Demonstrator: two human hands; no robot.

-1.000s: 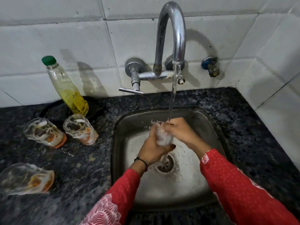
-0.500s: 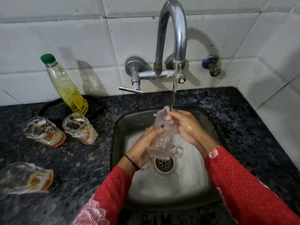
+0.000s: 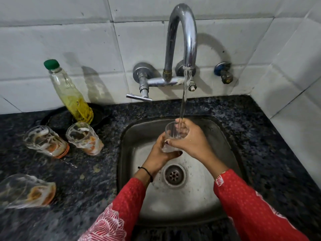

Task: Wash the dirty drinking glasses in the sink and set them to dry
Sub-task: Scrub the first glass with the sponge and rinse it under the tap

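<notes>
**Wash station, head view, read near to far.** Nearest me, red patterned sleeves [image 3: 251,206] enter from the bottom edge over a dark speckled stone counter [image 3: 90,197]. At the near left edge, a dirty glass [image 3: 27,191] with orange residue at its base points its mouth left; I cannot tell whether it stands or lies.

The steel sink [image 3: 196,211] is set into the counter, with the drain [image 3: 174,175] near its middle. Over the basin just beyond the drain, the left hand [image 3: 159,153] curls round the lower part of a clear glass [image 3: 173,136], thumb under its base. The right hand [image 3: 191,141] wraps the same glass from the right, fingers hooked over its far rim. The glass's long axis is almost upright, mouth up, and the water stream [image 3: 184,98] falls into it.

Left of the sink and well apart from the hands, I see a second dirty glass [image 3: 46,140] and a third dirty glass [image 3: 84,138] side by side, mouths up. Just beyond them, a green-capped bottle [image 3: 69,94] of yellow liquid stands on a black dish [image 3: 57,119].

Farthest are the chrome tap [image 3: 182,40] and the white tiled wall [image 3: 52,40]. A side wall closes the right, leaving a strip of counter beside the sink's right rim.
</notes>
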